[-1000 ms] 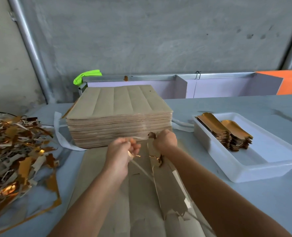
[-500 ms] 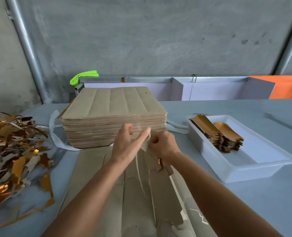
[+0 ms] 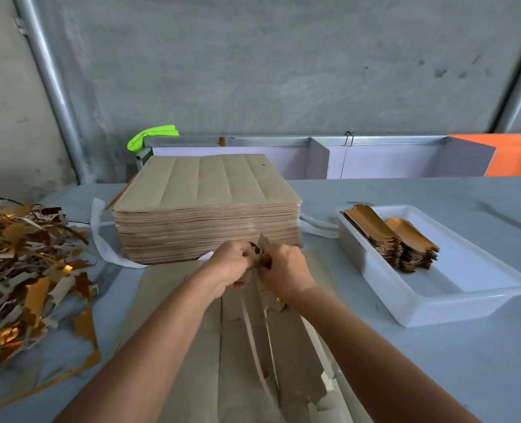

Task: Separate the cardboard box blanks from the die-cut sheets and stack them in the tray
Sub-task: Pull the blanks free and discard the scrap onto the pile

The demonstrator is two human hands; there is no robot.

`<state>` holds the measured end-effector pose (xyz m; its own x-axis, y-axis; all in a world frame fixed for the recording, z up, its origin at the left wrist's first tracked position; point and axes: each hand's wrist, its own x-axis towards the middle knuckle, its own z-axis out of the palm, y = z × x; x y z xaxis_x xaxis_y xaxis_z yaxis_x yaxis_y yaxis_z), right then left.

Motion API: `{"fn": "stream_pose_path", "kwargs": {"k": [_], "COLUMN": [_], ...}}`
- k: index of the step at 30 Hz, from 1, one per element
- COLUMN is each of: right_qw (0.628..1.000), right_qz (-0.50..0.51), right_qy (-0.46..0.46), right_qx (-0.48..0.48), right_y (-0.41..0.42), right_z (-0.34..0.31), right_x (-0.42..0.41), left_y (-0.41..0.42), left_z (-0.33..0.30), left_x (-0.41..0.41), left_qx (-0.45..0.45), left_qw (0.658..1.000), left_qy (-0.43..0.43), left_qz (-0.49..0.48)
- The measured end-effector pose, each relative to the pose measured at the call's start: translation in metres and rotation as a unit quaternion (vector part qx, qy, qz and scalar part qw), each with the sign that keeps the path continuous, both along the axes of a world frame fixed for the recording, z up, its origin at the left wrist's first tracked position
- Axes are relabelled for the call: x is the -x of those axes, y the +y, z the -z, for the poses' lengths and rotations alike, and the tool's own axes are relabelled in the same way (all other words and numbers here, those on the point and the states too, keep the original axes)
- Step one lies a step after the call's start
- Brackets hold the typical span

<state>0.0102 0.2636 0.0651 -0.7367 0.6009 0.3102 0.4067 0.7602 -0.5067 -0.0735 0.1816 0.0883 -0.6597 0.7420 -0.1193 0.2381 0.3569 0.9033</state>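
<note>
Two bare hands meet at the centre of the frame, over a brown die-cut sheet (image 3: pixel 173 346) lying flat on a pale blue table (image 3: pixel 436 377). The left hand (image 3: pixel 231 267) has its fingers curled around the far end of a narrow strip (image 3: pixel 254 315) of card, and the right hand (image 3: pixel 286 270) pinches the end of a long blank (image 3: pixel 289 340) right beside it; the knuckles of both hands nearly touch. The strip and the blank run from the hands down toward the lower edge of the frame, partly lifted from the sheet, with torn, jagged ends near the bottom.

Just behind the hands, in the middle of the frame, stands a thick stack (image 3: pixel 207 221) of uncut sheets, brown side up with scored lines along it. A white band (image 3: pixel 100 239) lies under its left side.

At the right sits a white plastic tray (image 3: pixel 454 306). In its far left corner are two short piles of finished blanks (image 3: pixel 390 236), gold side up, leaning against each other.

At the left edge lies a loose heap of scrap (image 3: pixel 24 270), gold and grey trimmings tangled together.

Behind the table, a grey concrete wall (image 3: pixel 283 71) fills the upper frame, with a bright green cloth (image 3: pixel 152 137) on a metal rail at centre left.
</note>
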Motion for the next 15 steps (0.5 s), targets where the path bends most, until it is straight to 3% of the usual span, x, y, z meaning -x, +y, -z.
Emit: {"fn": "stream_pose_path", "kwargs": {"k": [2, 4, 7, 10, 12, 15], "right_qw": [1.0, 0.999, 0.999, 0.989, 0.96, 0.914], "right_qz": [-0.003, -0.011, -0.023, 0.032, 0.092, 0.146], "right_qy": [-0.021, -0.036, -0.014, 0.084, 0.149, 0.205], "right_qx": [-0.003, -0.01, 0.021, 0.122, 0.22, 0.317], "right_y": [-0.003, -0.005, -0.003, 0.01, 0.022, 0.03], "right_z": [0.002, 0.004, 0.002, 0.003, 0.007, 0.015], "right_x": [0.002, 0.001, -0.005, -0.014, -0.02, -0.023], "left_y": [0.002, 0.002, -0.003, -0.01, -0.016, -0.021], "left_z": [-0.003, -0.008, -0.012, -0.001, 0.015, 0.044], "left_x": [0.001, 0.006, 0.024, 0.043, 0.046, 0.036], "left_qx": [-0.053, -0.155, -0.285, -0.347, -0.301, -0.138], "left_qw": [0.998, 0.982, 0.909, 0.838, 0.869, 0.951], "left_qy": [0.027, -0.046, -0.219, -0.295, -0.226, 0.075], "left_qz": [-0.037, -0.096, -0.212, -0.301, -0.322, -0.265]}}
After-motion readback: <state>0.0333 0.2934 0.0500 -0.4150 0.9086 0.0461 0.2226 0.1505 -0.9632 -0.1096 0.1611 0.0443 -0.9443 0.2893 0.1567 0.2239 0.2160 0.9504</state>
